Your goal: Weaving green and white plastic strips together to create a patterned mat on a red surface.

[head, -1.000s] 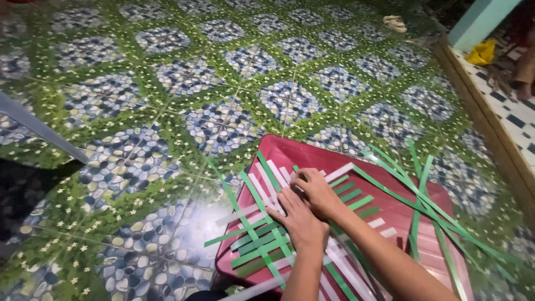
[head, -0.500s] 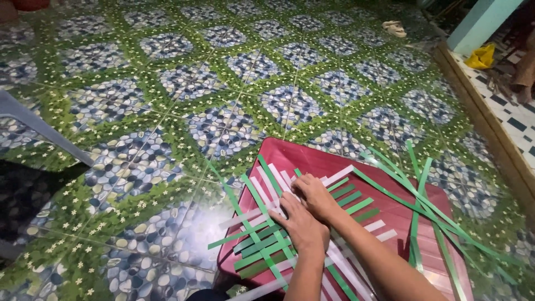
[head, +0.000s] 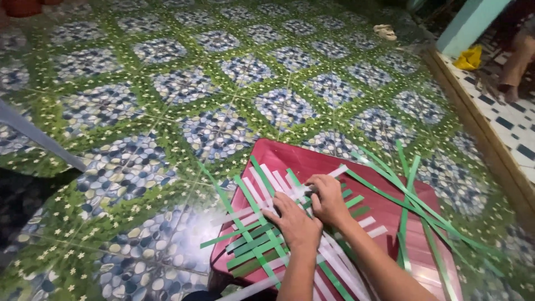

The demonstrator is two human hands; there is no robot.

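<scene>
A weave of green and white flat strips (head: 262, 223) lies on a dark red board (head: 384, 209) on the floor. My left hand (head: 294, 222) presses flat on the woven part, fingers spread over the strips. Beside it my right hand (head: 327, 198) pinches the end of a white strip (head: 304, 188) near the weave's upper edge. Both forearms come in from the bottom of the view. Part of the weave is hidden under my hands.
Loose long green strips (head: 409, 189) lie crossed on the right side of the red board. The floor has green and blue patterned tiles (head: 217, 128). A raised step (head: 479, 131) runs along the right, with a yellow cloth (head: 470, 57) and another person's leg (head: 515, 61) beyond it.
The view has shifted slightly. My hands stay on the weave, the right fingers working the white strip a little further in.
</scene>
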